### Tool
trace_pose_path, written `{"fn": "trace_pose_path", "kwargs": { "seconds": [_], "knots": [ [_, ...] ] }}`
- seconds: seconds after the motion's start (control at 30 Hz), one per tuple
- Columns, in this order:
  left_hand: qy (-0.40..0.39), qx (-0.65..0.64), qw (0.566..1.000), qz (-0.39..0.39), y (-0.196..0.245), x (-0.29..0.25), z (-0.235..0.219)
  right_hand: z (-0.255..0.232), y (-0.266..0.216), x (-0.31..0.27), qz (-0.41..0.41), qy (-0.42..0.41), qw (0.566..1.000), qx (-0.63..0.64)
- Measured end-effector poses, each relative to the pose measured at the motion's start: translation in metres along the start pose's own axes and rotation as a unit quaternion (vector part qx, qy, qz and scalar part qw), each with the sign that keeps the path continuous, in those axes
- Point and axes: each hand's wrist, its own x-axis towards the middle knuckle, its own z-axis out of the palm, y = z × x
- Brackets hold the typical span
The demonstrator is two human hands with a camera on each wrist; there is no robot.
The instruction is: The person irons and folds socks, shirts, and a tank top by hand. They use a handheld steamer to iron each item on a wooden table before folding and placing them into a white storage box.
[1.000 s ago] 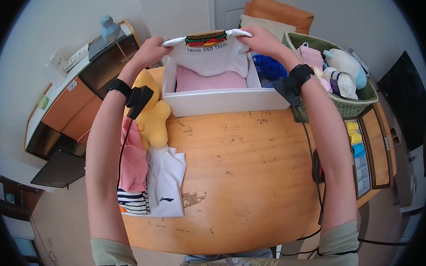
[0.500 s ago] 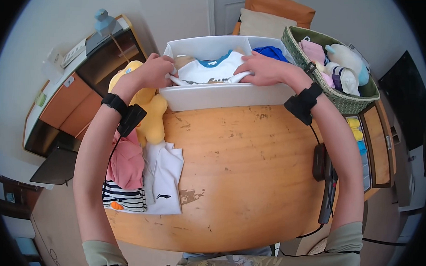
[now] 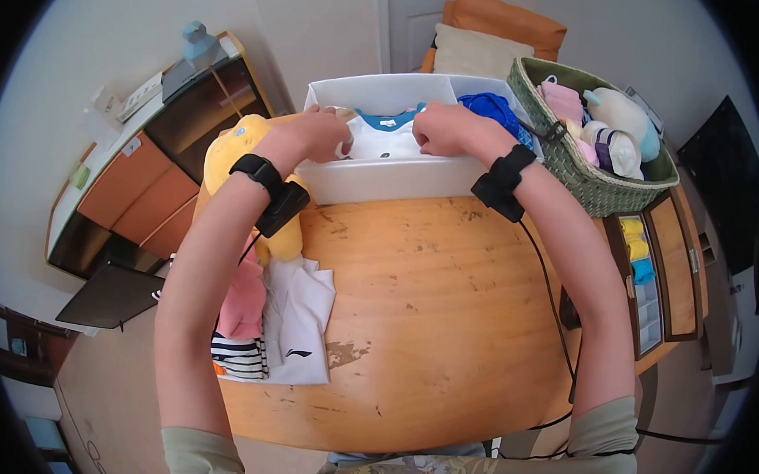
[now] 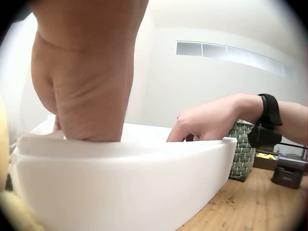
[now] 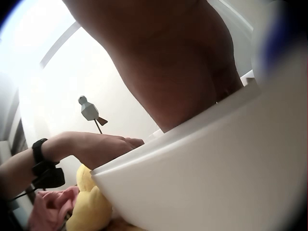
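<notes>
A white T-shirt (image 3: 384, 142) with a teal collar lies in the left compartment of a white divided box (image 3: 382, 179). My left hand (image 3: 320, 134) reaches over the front wall and grips the shirt's left side, its fingertips partly hidden. Across from it, my right hand (image 3: 448, 128) has curled fingers on the shirt's right side. In the left wrist view the right hand (image 4: 204, 126) dips behind the box's rim. The right wrist view shows the left hand (image 5: 108, 147) at the box's other end.
Blue cloth (image 3: 491, 110) fills the right compartment. A green woven basket (image 3: 602, 175) of soft items stands right of the box. At left are a yellow plush toy (image 3: 286, 237), pink clothing (image 3: 243, 295), striped cloth (image 3: 240, 358) and a white garment (image 3: 303, 335). An organizer (image 3: 647, 308) sits at right.
The T-shirt, held up over the box with its sandwich print showing, has come down into the left compartment. Both hands went down with it and now stand closer together inside the box.
</notes>
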Motion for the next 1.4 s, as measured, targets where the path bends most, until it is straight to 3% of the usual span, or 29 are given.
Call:
{"fn": "trace_pose_path", "kwargs": {
  "seconds": [0.03,0.13,0.23,0.33,0.53,0.63,0.8,0.87,0.93,1.03,1.13,1.17,1.23,1.27,1.4],
  "knots": [
    [0.015,0.082,0.996,0.011,0.001,0.0,0.002,0.008,0.002,0.006,0.006,0.01,1.0,-0.018],
    [0.06,0.082,0.994,0.048,-0.002,-0.001,0.005,0.021,0.025,0.028,0.003,0.169,0.984,-0.051],
    [0.064,0.009,0.997,0.032,-0.005,0.003,0.012,0.011,0.03,0.032,0.067,0.067,0.993,-0.075],
    [-0.019,-0.099,0.995,-0.022,-0.004,0.005,0.01,0.012,0.02,0.03,0.064,0.043,0.991,-0.114],
    [0.009,-0.06,0.998,-0.009,-0.007,0.003,0.016,0.008,0.018,0.037,0.071,0.009,0.989,-0.133],
    [0.039,-0.009,0.999,0.031,-0.014,0.015,0.026,0.005,0.029,0.043,0.075,0.142,0.982,-0.095],
    [0.103,0.009,0.993,0.064,-0.013,0.013,0.028,0.031,0.047,0.043,0.022,0.25,0.952,-0.174],
    [0.103,0.005,0.991,0.091,-0.014,0.014,0.028,0.032,0.046,0.04,0.009,0.256,0.955,-0.149],
    [0.089,-0.001,0.989,0.119,-0.008,0.009,0.018,0.008,0.028,0.029,0.018,0.197,0.977,-0.08],
    [0.204,-0.036,0.967,0.149,-0.007,0.007,0.022,0.0,0.015,0.018,0.012,-0.027,1.0,0.006],
    [0.123,-0.129,0.979,0.102,-0.006,0.005,0.021,0.013,0.008,0.014,0.012,-0.143,0.989,0.021],
    [0.1,-0.121,0.984,0.086,-0.007,0.004,0.021,0.021,0.009,0.018,0.008,-0.142,0.99,0.001],
    [0.054,-0.104,0.992,0.05,-0.012,0.008,0.027,0.021,0.004,0.02,0.017,-0.123,0.992,0.016],
    [0.068,-0.106,0.991,0.05,-0.016,0.009,0.027,0.02,0.001,0.02,0.022,-0.111,0.993,0.024],
    [0.149,-0.111,0.98,0.066,-0.003,-0.001,0.006,0.008,-0.01,-0.009,0.023,0.102,0.993,0.053]
  ]
}}
